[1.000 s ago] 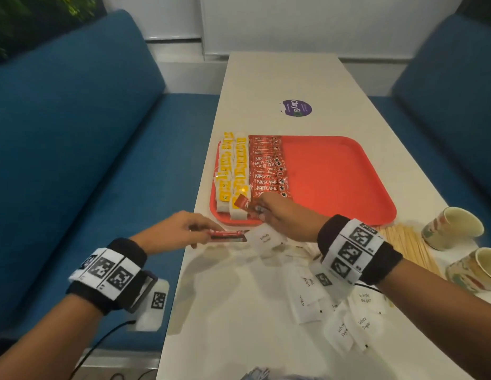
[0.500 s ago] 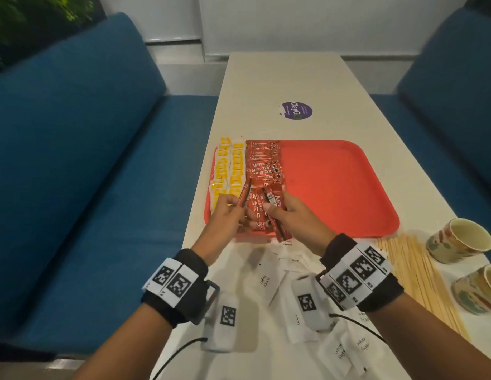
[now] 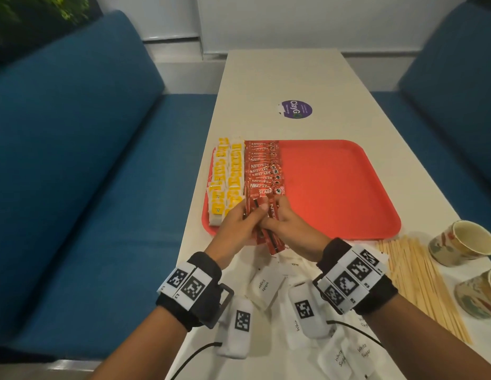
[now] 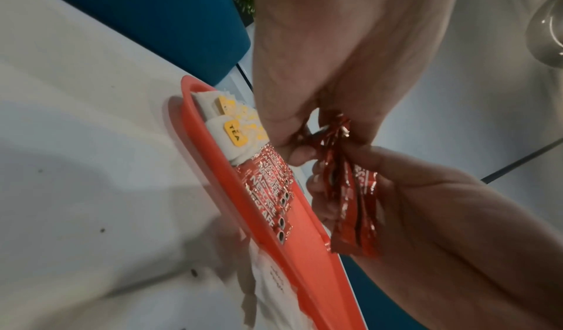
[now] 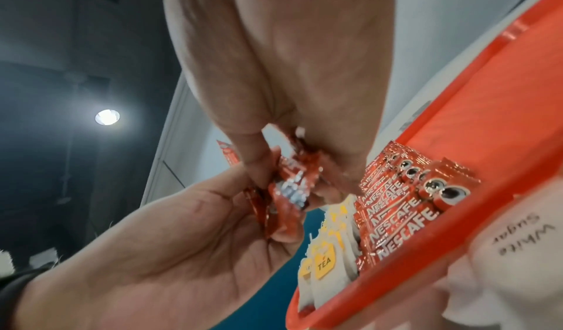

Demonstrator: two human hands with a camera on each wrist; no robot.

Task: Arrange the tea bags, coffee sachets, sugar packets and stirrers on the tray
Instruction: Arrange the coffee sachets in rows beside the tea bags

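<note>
Forearms: bare, no sleeves.
Left wrist band (image 3: 191,292): broad black strap, wrapped in white panels printed with square black-and-white coded markers.
Right wrist band (image 3: 354,278): same black strap, with a row of white marker panels.
Camera pods: white rounded housing under each wrist, one coded marker on each.
Cables: thin black lead from each pod.

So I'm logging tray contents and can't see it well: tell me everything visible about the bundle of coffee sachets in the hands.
The bundle of coffee sachets is a handful of slim red foil sticks with white Nescafe lettering, shiny and slightly crinkled. The left hand and right hand both pinch it, fingers curled round. It is held roughly lengthwise above the near edge of the red tray, just before the sachet row already laid there.
</note>
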